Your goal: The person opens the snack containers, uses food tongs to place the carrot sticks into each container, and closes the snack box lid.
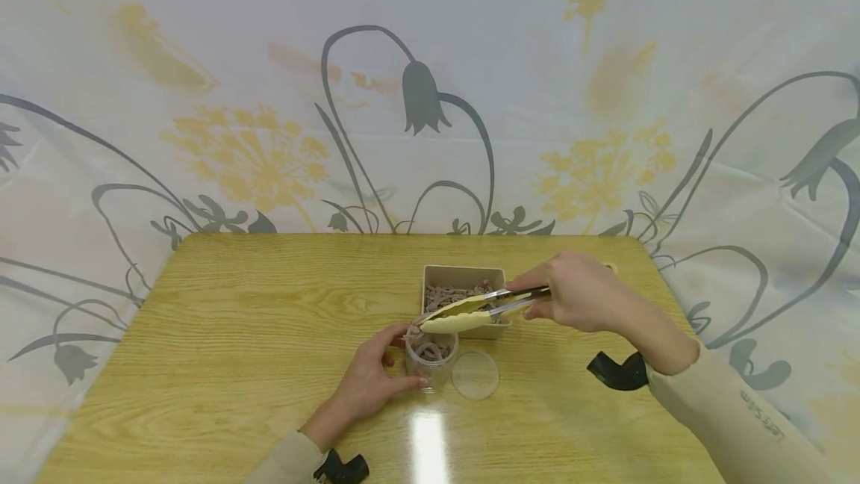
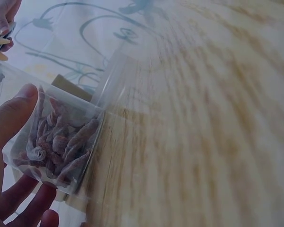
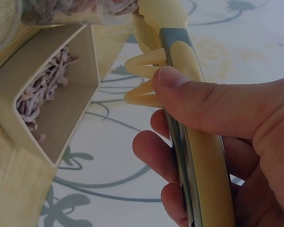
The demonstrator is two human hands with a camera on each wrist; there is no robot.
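**One slip from a spill**

The left hand [image 1: 369,376] curls round a clear, round plastic jar [image 1: 433,376] part-filled with brownish-purple twisted strips [image 2: 61,142]. The right hand [image 1: 579,293] grips cream-tipped metal tongs [image 1: 457,323] at its rim, beside a beige rectangular box [image 1: 493,332]. A loose pinch could drop strips outside; a knock might tip the jar.

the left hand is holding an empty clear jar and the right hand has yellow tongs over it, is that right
Not quite: the clear jar isn't empty. The left wrist view shows twisted strips inside it. The left hand does hold it, and the right hand has yellow tongs over it.
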